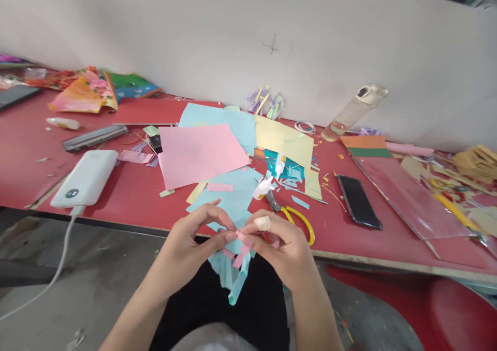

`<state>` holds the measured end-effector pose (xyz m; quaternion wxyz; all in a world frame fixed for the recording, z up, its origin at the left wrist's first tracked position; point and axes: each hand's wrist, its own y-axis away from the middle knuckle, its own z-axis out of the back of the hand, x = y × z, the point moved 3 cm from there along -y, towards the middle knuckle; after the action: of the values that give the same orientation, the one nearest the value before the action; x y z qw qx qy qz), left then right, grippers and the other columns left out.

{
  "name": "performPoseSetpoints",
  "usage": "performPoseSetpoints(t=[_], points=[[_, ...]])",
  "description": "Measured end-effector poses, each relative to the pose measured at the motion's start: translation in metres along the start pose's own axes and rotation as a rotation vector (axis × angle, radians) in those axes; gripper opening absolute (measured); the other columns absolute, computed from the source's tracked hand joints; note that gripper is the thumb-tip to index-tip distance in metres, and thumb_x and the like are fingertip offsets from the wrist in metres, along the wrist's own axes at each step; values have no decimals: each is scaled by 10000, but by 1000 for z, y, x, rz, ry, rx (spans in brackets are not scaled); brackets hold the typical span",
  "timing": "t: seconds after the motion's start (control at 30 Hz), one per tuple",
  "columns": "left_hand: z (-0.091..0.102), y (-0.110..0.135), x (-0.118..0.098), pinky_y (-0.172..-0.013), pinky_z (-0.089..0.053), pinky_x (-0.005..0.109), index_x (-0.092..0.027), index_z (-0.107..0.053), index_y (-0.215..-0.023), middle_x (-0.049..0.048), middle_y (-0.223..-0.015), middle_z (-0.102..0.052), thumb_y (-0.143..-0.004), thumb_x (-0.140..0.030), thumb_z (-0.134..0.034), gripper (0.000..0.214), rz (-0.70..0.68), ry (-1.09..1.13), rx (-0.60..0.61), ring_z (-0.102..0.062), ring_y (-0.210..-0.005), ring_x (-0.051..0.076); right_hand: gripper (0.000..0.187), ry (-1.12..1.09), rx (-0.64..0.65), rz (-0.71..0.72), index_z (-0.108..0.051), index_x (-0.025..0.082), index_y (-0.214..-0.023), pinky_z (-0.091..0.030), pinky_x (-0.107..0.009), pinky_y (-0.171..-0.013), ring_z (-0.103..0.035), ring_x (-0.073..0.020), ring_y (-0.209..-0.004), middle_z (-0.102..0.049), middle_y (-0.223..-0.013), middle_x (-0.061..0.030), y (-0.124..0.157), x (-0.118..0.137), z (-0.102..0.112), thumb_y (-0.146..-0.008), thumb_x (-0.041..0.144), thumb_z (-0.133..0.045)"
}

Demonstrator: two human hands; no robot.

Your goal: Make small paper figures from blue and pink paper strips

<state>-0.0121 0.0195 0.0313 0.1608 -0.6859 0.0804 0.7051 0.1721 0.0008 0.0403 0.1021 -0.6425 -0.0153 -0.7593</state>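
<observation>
My left hand (pixel 202 239) and my right hand (pixel 272 237) meet at the table's front edge, each pinching a small pink paper strip (pixel 239 235) between thumb and finger. A plaster covers one finger of the right hand. Beneath the fingers hang folded light-blue paper strips (pixel 238 281) and more pink pieces, partly hidden by the hands. Just beyond lie a light-blue sheet (pixel 236 195) with a pink strip (pixel 220 187) on it, a white glue bottle (pixel 263 187), a second glue bottle (pixel 279 165) and yellow-handled scissors (pixel 305 224).
A pink sheet (pixel 202 154) overlaps blue and yellow paper (pixel 285 139). On the left are a white power bank (pixel 85 177) with a cable and a grey bar-like case (pixel 95 137). Rightward lie a black phone (pixel 359 202), a tilted bottle (pixel 353 113) and a clear folder (pixel 419 195).
</observation>
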Motion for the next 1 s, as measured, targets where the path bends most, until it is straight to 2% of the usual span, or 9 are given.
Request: performPoseSetpoints(t=[0.13, 0.3, 0.4, 0.5, 0.6, 0.67, 0.77, 0.87, 1.0], points=[[-1, -6, 5, -1289, -251, 427, -243, -660, -872, -84, -826, -682, -878, -197, -784, 133, 73, 212, 88, -677, -808, 94, 76, -170, 88, -56, -822, 312, -954, -444, -232, -619, -608, -118, -717, -669, -814, 25, 0, -7, 1, -880, 310, -803], [-8, -13, 12, -1268, -291, 431, -232, -619, -831, -83, -790, -701, -840, -151, -814, 211, 52, 412, 227, -701, -798, 98, 131, -245, 155, 74, -836, 362, -996, -445, -240, -656, -580, -114, -734, -634, -803, 31, -3, -6, -4, -869, 330, -822], [-12, -14, 11, -1279, -259, 450, -241, -633, -854, -73, -817, -687, -853, -161, -801, 186, 12, 423, 261, -683, -836, 105, 101, -270, 105, 119, -838, 345, -953, -449, -247, -665, -580, -117, -725, -644, -782, 32, -3, -7, -4, -852, 336, -837], [-5, -13, 7, -1241, -329, 414, -280, -676, -963, -40, -976, -705, -876, -175, -780, 172, -17, 288, 247, -680, -955, 128, 89, -231, -12, 93, -838, 336, -919, -428, -248, -621, -579, -118, -706, -669, -782, 30, -2, -13, -1, -836, 311, -852], [15, -12, 2, -1110, -473, 328, -310, -711, -1033, 8, -1252, -684, -908, -180, -742, 183, -60, 88, 197, -611, -1239, 184, 98, -231, -74, 71, -837, 332, -886, -420, -253, -603, -581, -123, -698, -687, -772, 29, -1, -15, -1, -807, 288, -875], [28, -12, -2, -1066, -515, 327, -310, -725, -1042, 16, -1130, -724, -961, -181, -666, 164, -114, 12, 246, -644, -1193, 188, 96, -228, -86, 68, -833, 313, -846, -416, -254, -593, -576, -122, -678, -682, -746, 30, -1, -14, -2, -790, 257, -887], [38, -10, -9, -1057, -535, 340, -323, -720, -1072, 5, -1029, -747, -992, -191, -610, 190, -161, -106, 217, -676, -1153, 187, 89, -154, -112, 64, -821, 280, -791, -382, -261, -567, -545, -116, -647, -655, -708, 29, -1, -11, -5, -783, 224, -890], [29, -4, -17, -1133, -487, 395, -312, -706, -1050, -4, -1047, -744, -918, -207, -721, 170, -209, -339, 125, -665, -1194, 207, 71, -88, -127, 72, -821, 273, -793, -372, -269, -557, -537, -118, -648, -633, -718, 25, 0, -8, -7, -797, 231, -878], [7, 6, -24, -1227, -378, 470, -280, -642, -1023, -35, -983, -728, -947, -161, -665, 143, -342, -491, -5, -717, -977, 148, 61, -64, -157, 61, -818, 272, -791, -380, -266, -537, -564, -121, -644, -624, -734, 24, 1, -6, -9, -803, 241, -870]])
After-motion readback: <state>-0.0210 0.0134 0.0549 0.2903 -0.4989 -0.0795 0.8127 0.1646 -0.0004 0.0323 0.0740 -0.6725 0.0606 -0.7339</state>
